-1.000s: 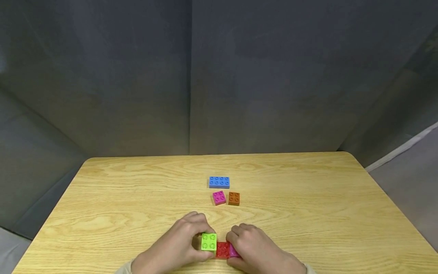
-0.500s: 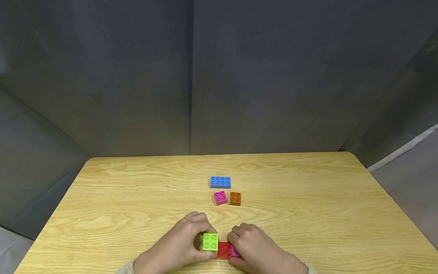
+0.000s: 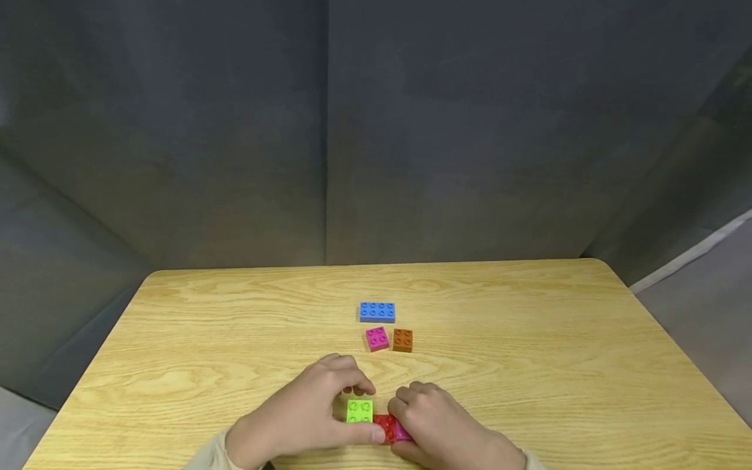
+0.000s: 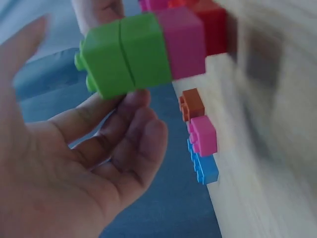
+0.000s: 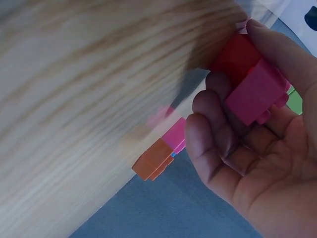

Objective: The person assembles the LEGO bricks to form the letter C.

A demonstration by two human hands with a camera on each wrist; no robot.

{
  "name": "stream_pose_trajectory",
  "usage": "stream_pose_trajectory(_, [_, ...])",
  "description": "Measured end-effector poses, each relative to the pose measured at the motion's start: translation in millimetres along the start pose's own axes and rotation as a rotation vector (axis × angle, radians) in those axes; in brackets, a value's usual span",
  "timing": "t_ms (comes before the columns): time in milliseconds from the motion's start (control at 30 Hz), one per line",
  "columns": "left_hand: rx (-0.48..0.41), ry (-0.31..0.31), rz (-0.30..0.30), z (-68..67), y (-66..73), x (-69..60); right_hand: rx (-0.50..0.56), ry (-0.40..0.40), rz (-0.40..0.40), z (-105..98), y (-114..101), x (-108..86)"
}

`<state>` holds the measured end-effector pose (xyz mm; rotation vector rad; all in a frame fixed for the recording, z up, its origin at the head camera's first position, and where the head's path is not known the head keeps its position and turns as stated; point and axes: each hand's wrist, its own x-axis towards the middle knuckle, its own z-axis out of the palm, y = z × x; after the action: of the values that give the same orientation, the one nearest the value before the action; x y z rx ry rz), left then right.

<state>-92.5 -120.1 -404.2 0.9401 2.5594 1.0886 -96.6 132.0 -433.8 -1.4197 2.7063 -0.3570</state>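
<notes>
In the head view my left hand (image 3: 308, 408) has its thumb and fingers spread around a lime green brick (image 3: 360, 406), apart from it. The left wrist view shows two green bricks (image 4: 124, 55) stacked on a pink brick (image 4: 183, 42), joined to a red brick (image 4: 214, 27). Close on the right, my right hand (image 3: 443, 427) grips another pink brick (image 5: 257, 91) sitting on the red base, its thumb against the near side and its fingers curled behind. Part of the red base (image 3: 388, 423) shows between the hands.
Farther back on the wooden table (image 3: 529, 339) lie a loose pink brick (image 3: 377, 339), a brown-orange brick (image 3: 403, 340) and a longer blue brick (image 3: 377, 312). Dark cloth panels (image 3: 470, 143) stand behind the table.
My left hand has let go of the green bricks; its fingers have lifted away and its thumb has extended rightward. The right hand and the bricks stay in place.
</notes>
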Motion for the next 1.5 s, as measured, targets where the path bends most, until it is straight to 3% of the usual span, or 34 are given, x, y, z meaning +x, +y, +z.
stream_pose_trajectory(200, [-0.112, 0.119, -0.001, -7.9, -8.0, 19.5, -0.015, -0.021, 0.018, -1.4, -0.8, -0.2])
stream_pose_trajectory(400, [-0.079, 0.212, -0.093, -9.9, -20.3, 42.5, -0.02, -0.03, 0.023, -0.2, -0.7, 0.7])
stream_pose_trajectory(600, [-0.024, 0.208, -0.118, -4.4, -33.4, 65.1, -0.055, -0.048, 0.018, 0.8, 0.4, 1.0])
stream_pose_trajectory(767, [0.043, 0.19, -0.119, 4.7, -40.6, 78.6, -0.087, -0.006, -0.008, 0.3, -0.8, -0.6])
stream_pose_trajectory(900, [0.139, 0.2, -0.114, 13.1, -44.2, 83.3, -0.101, 0.01, -0.031, 5.3, 1.5, -0.8])
stream_pose_trajectory(1067, [0.24, 0.22, -0.118, 19.7, -46.0, 85.7, -0.143, 0.087, -0.112, 42.2, 24.0, -0.9])
stream_pose_trajectory(1267, [0.29, 0.223, -0.138, 22.2, -46.3, 88.4, -0.142, 0.13, -0.12, 89.1, 52.1, -2.5])
stream_pose_trajectory(1500, [0.316, 0.222, -0.138, 23.3, -47.0, 89.0, -0.147, 0.132, -0.138, 86.4, 51.6, -2.8])
